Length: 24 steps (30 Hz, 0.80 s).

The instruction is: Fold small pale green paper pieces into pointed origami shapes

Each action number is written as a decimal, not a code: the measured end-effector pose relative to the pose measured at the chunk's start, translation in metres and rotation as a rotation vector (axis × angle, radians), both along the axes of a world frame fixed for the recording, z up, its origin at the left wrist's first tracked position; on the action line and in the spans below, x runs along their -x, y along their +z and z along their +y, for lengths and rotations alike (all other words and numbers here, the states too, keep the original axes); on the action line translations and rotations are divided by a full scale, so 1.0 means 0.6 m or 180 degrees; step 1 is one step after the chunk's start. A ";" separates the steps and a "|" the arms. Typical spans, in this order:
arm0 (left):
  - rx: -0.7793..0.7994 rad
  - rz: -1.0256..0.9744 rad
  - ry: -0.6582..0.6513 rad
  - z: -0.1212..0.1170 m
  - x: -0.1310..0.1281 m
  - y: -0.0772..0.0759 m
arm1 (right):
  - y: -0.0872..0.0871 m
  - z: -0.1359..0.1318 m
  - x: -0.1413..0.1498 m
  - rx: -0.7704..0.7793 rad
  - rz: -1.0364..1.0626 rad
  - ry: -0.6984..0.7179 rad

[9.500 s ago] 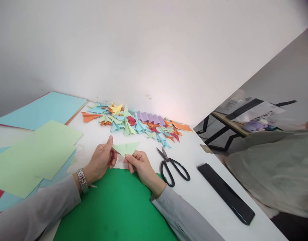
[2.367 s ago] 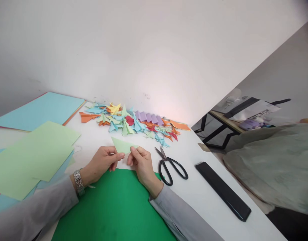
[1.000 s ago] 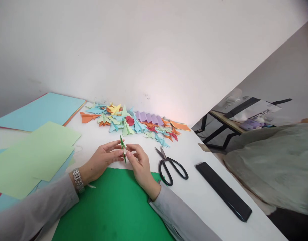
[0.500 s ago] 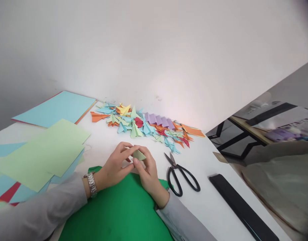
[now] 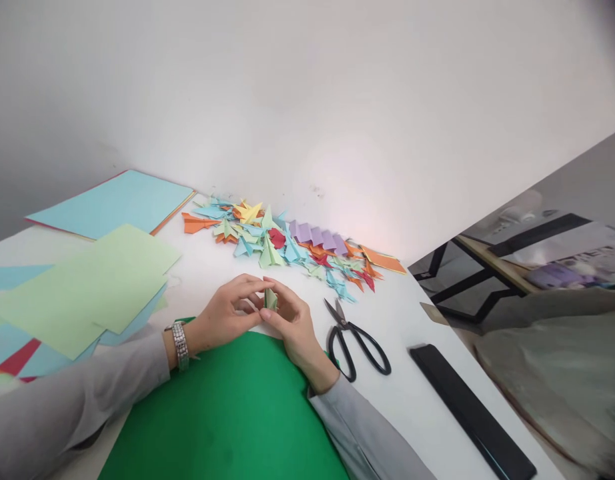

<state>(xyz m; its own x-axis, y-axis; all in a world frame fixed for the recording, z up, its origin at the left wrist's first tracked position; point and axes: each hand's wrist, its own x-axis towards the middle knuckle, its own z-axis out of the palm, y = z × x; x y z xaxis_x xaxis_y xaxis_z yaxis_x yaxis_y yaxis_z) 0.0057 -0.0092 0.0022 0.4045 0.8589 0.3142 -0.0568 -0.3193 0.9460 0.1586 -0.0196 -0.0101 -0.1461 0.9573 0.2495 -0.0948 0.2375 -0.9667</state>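
Between my two hands is a small folded piece of light green paper [image 5: 270,299], held up over the far edge of a green sheet [image 5: 227,407]. My left hand [image 5: 233,309] pinches it from the left, thumb below and fingers above. From the right, my right hand [image 5: 293,321] grips it with thumb and curled fingers. Part of the folded paper is hidden by the fingers. Open-bladed scissors with black handles [image 5: 356,339] lie on the table to the right of my right hand.
Several folded paper pieces [image 5: 270,250] in many colours lie along the wall, with a purple pleated strip [image 5: 317,236] among them. Light green sheets [image 5: 87,287] and a blue-topped stack [image 5: 117,203] lie at left. A long black object [image 5: 470,407] rests at right.
The folded green paper has turned from lying slantwise to standing more upright between my fingers. My fingers have shifted around it, and the view has moved slightly.
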 end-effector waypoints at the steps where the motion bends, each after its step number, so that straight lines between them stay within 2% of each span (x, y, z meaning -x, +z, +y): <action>1: 0.0059 -0.0021 -0.0009 0.001 0.000 0.001 | 0.000 0.002 0.000 0.0088 0.0121 0.0028; 5: 0.0025 0.0251 -0.0201 0.011 0.010 0.017 | -0.002 0.007 -0.001 0.0375 0.0457 0.0198; 8: -0.0697 0.0685 -0.0322 0.021 0.026 0.036 | -0.004 0.006 0.000 0.0185 0.0424 0.0273; 11: -0.1437 0.1021 -0.0566 0.031 0.042 0.044 | -0.007 0.002 -0.002 -0.0187 0.0000 0.0054; 13: -0.1668 0.1175 -0.0632 0.035 0.049 0.038 | -0.010 0.001 -0.005 -0.0645 -0.0483 -0.0202; 16: -0.1794 0.1455 -0.0390 0.038 0.054 0.020 | -0.016 0.001 -0.010 -0.1286 -0.1062 -0.0318; 21: -0.2686 0.2115 -0.0133 0.040 0.055 -0.004 | -0.023 0.001 -0.014 -0.1626 -0.1757 -0.0271; 24: -0.3219 0.2170 0.0067 0.043 0.055 -0.012 | -0.026 0.000 -0.015 -0.1766 -0.2024 -0.0266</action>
